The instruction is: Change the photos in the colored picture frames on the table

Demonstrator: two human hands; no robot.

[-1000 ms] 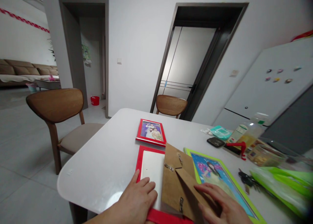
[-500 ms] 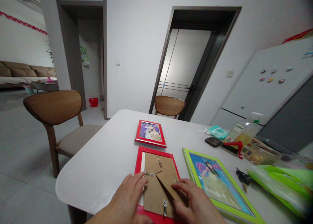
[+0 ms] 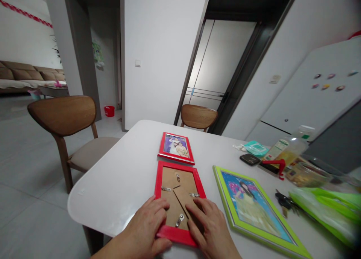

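Note:
A red picture frame lies face down in front of me, its brown backing board sitting inside the red border. Metal turn clips, one of them a lower clip, are fixed on the board, and a slanted slit marks its stand flap. My left hand is closed over the left side, thumb by the lower left corner. My right hand rests on the lower right of the board and border with fingers spread. Beyond lies a second red frame with a photo, face up.
On the right lies a green photo frame. Past it are keys, a green plastic bag, a black wallet-like item, a wipes pack and a bottle. A wooden chair stands left of the table.
The backing board, earlier askew with a white strip showing at the left, now sits within the red border. The right hand's fingers have left the lifted flap and spread over the board.

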